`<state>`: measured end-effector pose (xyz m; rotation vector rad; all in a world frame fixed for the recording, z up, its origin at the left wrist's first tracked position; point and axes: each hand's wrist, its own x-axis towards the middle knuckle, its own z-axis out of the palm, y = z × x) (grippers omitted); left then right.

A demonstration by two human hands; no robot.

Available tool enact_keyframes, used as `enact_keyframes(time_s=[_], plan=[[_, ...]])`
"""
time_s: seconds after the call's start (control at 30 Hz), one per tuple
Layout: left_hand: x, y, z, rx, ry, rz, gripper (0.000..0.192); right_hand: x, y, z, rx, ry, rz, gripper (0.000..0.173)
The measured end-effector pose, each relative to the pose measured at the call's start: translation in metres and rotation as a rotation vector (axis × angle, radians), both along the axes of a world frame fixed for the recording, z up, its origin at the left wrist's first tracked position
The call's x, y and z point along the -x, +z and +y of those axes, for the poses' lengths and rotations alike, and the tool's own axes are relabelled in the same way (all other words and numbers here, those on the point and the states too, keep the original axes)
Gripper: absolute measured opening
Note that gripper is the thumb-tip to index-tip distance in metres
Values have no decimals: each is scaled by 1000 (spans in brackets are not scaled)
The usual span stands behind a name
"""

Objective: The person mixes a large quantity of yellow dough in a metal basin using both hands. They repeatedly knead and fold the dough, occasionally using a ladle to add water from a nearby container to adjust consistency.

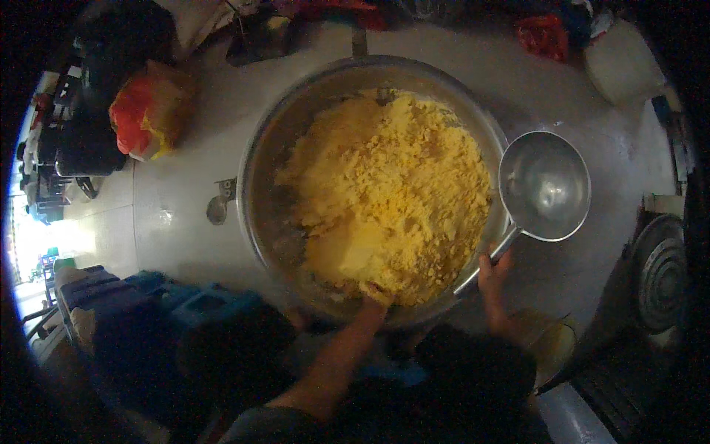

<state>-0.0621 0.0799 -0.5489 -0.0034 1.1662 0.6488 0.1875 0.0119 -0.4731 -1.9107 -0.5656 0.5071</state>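
Note:
A large round metal basin stands on the floor, holding crumbly yellow meal or dough. A smoother, paler patch of it lies at the near left. My left hand reaches over the near rim and touches the yellow mass; its fingers are partly covered, so their grip is not clear. At the basin's right side, my right hand grips the handle of a big metal ladle. The ladle's round bowl is beside the right rim, and no contents show in it.
A red and yellow plastic bag sits on the floor at the upper left. A red bag and a pale container are at the upper right. A round ribbed metal object stands at the far right.

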Motion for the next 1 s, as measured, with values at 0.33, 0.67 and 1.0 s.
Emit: enact_keyframes(time_s=[0.33, 0.67, 1.0], plan=[[-9, -38, 48, -161, -280, 281, 48, 8, 20, 3, 27, -62, 42, 29], [-64, -28, 207, -753, -968, 842, 61, 4, 10, 9, 212, -16, -228, 25], [-125, 70, 43, -1730, -1122, 1091, 61, -4, -23, -6, -64, -10, 25, 36]])
